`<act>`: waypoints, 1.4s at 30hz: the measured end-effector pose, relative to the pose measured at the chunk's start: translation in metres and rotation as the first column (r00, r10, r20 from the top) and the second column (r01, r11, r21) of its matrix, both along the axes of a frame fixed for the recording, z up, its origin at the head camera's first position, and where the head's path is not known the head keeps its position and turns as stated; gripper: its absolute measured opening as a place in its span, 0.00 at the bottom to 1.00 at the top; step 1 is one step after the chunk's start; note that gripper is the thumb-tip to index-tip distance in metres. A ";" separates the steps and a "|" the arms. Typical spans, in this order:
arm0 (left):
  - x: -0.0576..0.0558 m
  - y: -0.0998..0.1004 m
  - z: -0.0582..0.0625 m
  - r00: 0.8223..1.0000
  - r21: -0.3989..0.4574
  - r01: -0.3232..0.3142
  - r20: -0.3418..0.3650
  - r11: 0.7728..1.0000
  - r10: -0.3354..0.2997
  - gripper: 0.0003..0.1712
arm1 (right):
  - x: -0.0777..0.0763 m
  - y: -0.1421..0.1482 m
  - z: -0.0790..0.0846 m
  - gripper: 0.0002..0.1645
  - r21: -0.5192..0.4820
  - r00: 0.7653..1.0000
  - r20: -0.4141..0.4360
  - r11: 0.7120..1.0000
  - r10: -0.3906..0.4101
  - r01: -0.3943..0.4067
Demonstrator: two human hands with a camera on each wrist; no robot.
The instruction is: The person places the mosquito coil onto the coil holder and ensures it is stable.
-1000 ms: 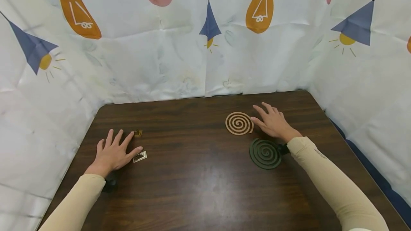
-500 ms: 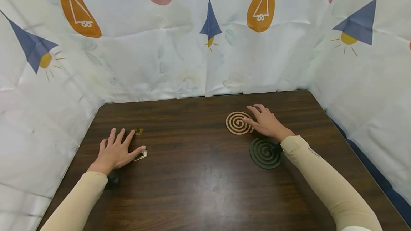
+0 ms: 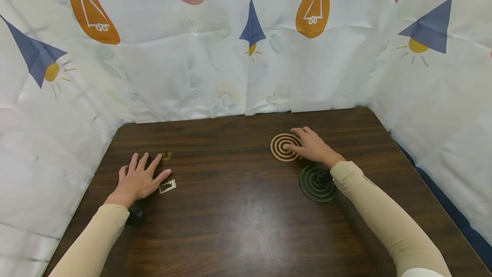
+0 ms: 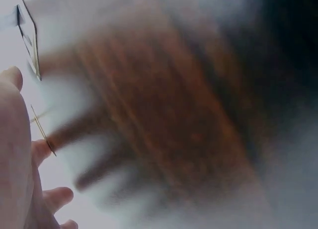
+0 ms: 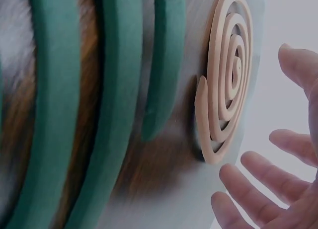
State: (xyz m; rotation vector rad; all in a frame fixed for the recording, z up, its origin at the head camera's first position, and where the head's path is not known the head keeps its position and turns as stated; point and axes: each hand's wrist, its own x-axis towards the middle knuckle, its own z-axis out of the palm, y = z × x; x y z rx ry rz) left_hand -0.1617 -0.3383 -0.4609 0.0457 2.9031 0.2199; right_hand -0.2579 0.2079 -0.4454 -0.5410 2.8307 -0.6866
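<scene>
Flat on the table lies a tan mosquito coil (image 3: pixel 276 148), with a green mosquito coil (image 3: pixel 312 191) nearer the person. My right hand (image 3: pixel 316 148) hovers at the tan coil's right side, thumb overlapping its middle and fingers loosely spread. In the right wrist view, a gap shows between that hand and the tan coil (image 5: pixel 214 105); the green coil (image 5: pixel 119 80) fills the left side. My left hand (image 3: pixel 135 184) is spread on the left beside two small metal coil stands. The gold stand (image 3: pixel 167 156) is by its index fingertip, the silver stand (image 3: pixel 168 187) just below its thumb.
A dark wood-grain table (image 3: pixel 223 174) extends under everything, its far edge against a white curtain (image 3: pixel 223 76) printed with lamps and bulbs. The curtain also encloses both sides. Dark blue cloth (image 3: pixel 446 200) hangs past the right edge.
My right hand has moved left, so its thumb now overlaps the tan mosquito coil. The left thumb has shifted up off the silver stand; the coils and stands stay put.
</scene>
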 end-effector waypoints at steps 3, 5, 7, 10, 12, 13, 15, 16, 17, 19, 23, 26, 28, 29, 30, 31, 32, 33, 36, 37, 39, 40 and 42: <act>0.000 -0.002 0.000 1.000 0.001 0.002 0.000 1.000 -0.002 0.55 | 0.000 -0.003 0.000 0.46 -0.009 1.000 0.012 1.000 -0.003 0.003; 0.000 -0.002 -0.001 1.000 -0.005 0.006 0.003 1.000 -0.006 0.55 | -0.001 -0.004 -0.001 0.46 -0.010 1.000 0.011 1.000 -0.001 0.001; 0.000 -0.002 -0.002 1.000 -0.008 0.009 0.011 1.000 -0.009 0.55 | -0.002 -0.005 -0.001 0.46 -0.003 1.000 0.004 1.000 -0.001 0.001; 0.000 -0.001 -0.002 1.000 -0.010 0.014 0.019 1.000 -0.014 0.55 | -0.003 -0.006 -0.003 0.45 0.012 1.000 -0.009 1.000 -0.003 0.003; 0.000 0.001 -0.002 1.000 -0.009 0.017 0.022 1.000 -0.017 0.55 | -0.004 -0.007 -0.004 0.44 0.016 1.000 -0.013 1.000 -0.006 0.006; 0.000 0.001 -0.001 1.000 -0.008 0.017 0.021 1.000 -0.017 0.55 | -0.004 -0.007 -0.005 0.44 0.019 1.000 -0.014 1.000 -0.006 0.007; 0.000 0.002 -0.001 1.000 -0.012 0.021 0.019 1.000 -0.021 0.54 | -0.003 -0.007 -0.005 0.43 0.019 1.000 -0.012 1.000 -0.011 0.011; 0.000 0.003 -0.001 1.000 -0.013 0.022 0.018 1.000 -0.022 0.54 | -0.003 -0.008 -0.005 0.43 0.026 1.000 -0.011 1.000 -0.014 0.014; -0.001 0.003 -0.002 1.000 -0.015 0.023 0.018 1.000 -0.023 0.54 | -0.003 -0.008 -0.004 0.43 0.029 1.000 -0.008 0.999 -0.018 0.018; -0.002 0.003 -0.002 1.000 -0.016 0.024 0.020 1.000 -0.024 0.54 | -0.002 -0.009 -0.004 0.43 0.041 1.000 -0.003 0.999 -0.027 0.028; -0.002 0.003 -0.003 0.999 -0.021 0.023 0.030 1.000 -0.022 0.54 | -0.001 -0.011 -0.003 0.42 0.049 0.999 0.007 0.998 -0.045 0.045; -0.002 0.002 -0.003 0.999 -0.023 0.023 0.035 0.999 -0.022 0.54 | -0.002 -0.013 -0.002 0.43 0.031 0.998 0.025 0.998 -0.060 0.059; -0.002 0.003 -0.003 0.999 -0.022 0.024 0.037 0.999 -0.023 0.54 | -0.002 -0.014 -0.001 0.44 0.013 0.996 0.045 0.997 -0.073 0.073; -0.002 0.003 -0.002 0.999 -0.022 0.024 0.038 0.999 -0.024 0.54 | -0.003 -0.014 -0.001 0.45 0.006 0.995 0.056 0.997 -0.080 0.080; -0.003 0.003 -0.002 0.999 -0.023 0.025 0.039 0.999 -0.024 0.54 | -0.003 -0.014 -0.001 0.45 0.000 0.994 0.068 0.996 -0.088 0.088; -0.003 0.003 -0.002 0.999 -0.024 0.026 0.040 0.999 -0.025 0.54 | -0.003 -0.015 -0.001 0.46 -0.006 0.992 0.079 0.995 -0.094 0.095; -0.003 0.003 -0.002 0.999 -0.024 0.026 0.042 0.999 -0.025 0.54 | -0.004 -0.015 -0.001 0.46 -0.011 0.991 0.088 0.995 -0.101 0.102; -0.003 0.003 -0.002 0.999 -0.025 0.026 0.043 0.999 -0.025 0.54 | -0.004 -0.015 -0.001 0.47 -0.015 0.990 0.096 0.994 -0.106 0.108; -0.003 0.003 -0.003 0.999 -0.025 0.024 0.048 0.999 -0.023 0.54 | -0.006 -0.015 -0.002 0.48 -0.031 0.986 0.115 0.991 -0.125 0.129; -0.003 0.002 -0.003 0.999 -0.024 0.024 0.048 0.999 -0.022 0.54 | -0.006 -0.016 -0.002 0.49 -0.036 0.985 0.118 0.990 -0.129 0.134; -0.003 0.003 -0.003 0.999 -0.023 0.023 0.048 0.999 -0.022 0.54 | -0.007 -0.016 -0.002 0.50 -0.049 0.982 0.129 0.988 -0.140 0.148; -0.003 0.003 -0.003 0.999 -0.021 0.024 0.049 0.999 -0.022 0.54 | -0.008 -0.017 -0.002 0.51 -0.052 0.980 0.135 0.987 -0.146 0.154; -0.003 0.003 -0.003 0.998 -0.019 0.024 0.050 1.000 -0.023 0.54 | -0.008 -0.017 -0.003 0.52 -0.059 0.978 0.145 0.985 -0.153 0.163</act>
